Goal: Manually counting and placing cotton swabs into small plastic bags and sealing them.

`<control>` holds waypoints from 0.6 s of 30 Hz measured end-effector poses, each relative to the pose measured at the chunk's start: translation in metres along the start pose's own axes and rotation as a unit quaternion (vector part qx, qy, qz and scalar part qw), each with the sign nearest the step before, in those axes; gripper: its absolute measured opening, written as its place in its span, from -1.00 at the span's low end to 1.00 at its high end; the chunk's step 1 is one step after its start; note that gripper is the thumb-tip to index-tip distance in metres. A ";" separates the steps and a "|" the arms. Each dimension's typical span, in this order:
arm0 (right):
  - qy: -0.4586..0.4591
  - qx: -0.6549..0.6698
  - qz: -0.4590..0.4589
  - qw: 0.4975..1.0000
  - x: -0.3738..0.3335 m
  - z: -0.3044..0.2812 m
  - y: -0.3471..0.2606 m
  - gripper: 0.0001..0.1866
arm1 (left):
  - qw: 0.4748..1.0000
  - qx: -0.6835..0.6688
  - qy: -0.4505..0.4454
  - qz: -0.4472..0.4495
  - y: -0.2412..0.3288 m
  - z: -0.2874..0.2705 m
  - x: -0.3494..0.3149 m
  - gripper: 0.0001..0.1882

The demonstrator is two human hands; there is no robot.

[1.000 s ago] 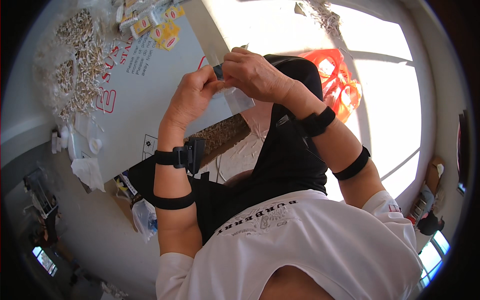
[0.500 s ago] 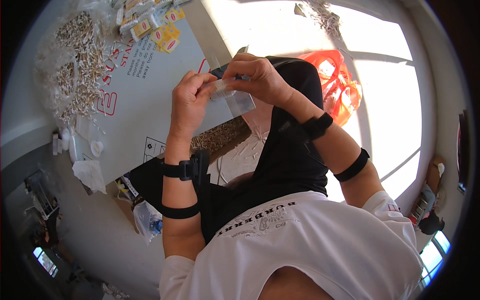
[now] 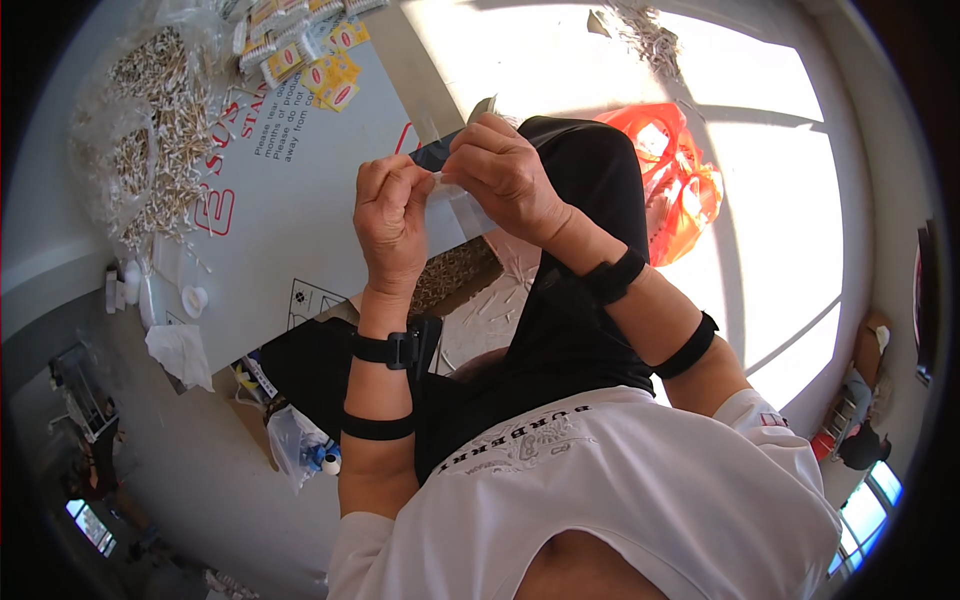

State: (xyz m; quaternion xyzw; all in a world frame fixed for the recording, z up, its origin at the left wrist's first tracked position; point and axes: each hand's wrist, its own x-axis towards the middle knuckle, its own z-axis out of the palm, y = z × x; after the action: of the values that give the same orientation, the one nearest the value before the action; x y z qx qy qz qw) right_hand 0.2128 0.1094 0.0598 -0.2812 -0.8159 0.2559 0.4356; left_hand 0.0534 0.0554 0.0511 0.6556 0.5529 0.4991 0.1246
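My left hand (image 3: pixel 393 212) and my right hand (image 3: pixel 508 178) are raised over the near right edge of a grey printed board (image 3: pixel 300 190). Both hands have their fingertips pinched together, almost touching each other. Between them is a small clear plastic bag (image 3: pixel 464 211), its lower part hanging beneath my right fingers. Something whitish shows at the pinch, mostly hidden by the fingers. Below the hands, an open box of loose cotton swabs (image 3: pixel 452 274) sits beside my leg.
A large clear bag of loose cotton swabs (image 3: pixel 160 140) lies along the board's left side. Bagged swab packs (image 3: pixel 285 40) and yellow cards (image 3: pixel 335 82) are at the far end. White tape (image 3: pixel 194 298) lies near the left edge. A red plastic bag (image 3: pixel 680 190) stands on the sunlit floor.
My fingertips have come closer together, and the bag's whitish contents are now mostly covered. My left hand has shifted slightly right, and both forearms have drawn inward.
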 end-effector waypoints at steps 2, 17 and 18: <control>0.002 -0.032 -0.025 0.999 -0.001 0.001 0.000 -0.83 | 0.998 0.046 0.001 0.036 0.004 -0.001 0.000 -0.83; -0.055 -0.072 -0.063 0.994 -0.005 0.003 0.000 -0.83 | 0.992 0.086 -0.060 0.069 0.005 -0.015 -0.005 -0.81; -0.049 -0.052 -0.050 0.996 -0.005 0.004 0.000 -0.83 | 0.996 0.053 -0.070 0.033 0.003 -0.017 -0.005 -0.81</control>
State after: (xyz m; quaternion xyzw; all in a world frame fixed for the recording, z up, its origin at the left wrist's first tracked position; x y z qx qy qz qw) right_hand 0.2117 0.1048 0.0549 -0.2493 -0.8617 0.2046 0.3918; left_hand 0.0425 0.0433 0.0590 0.7126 0.5461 0.4261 0.1116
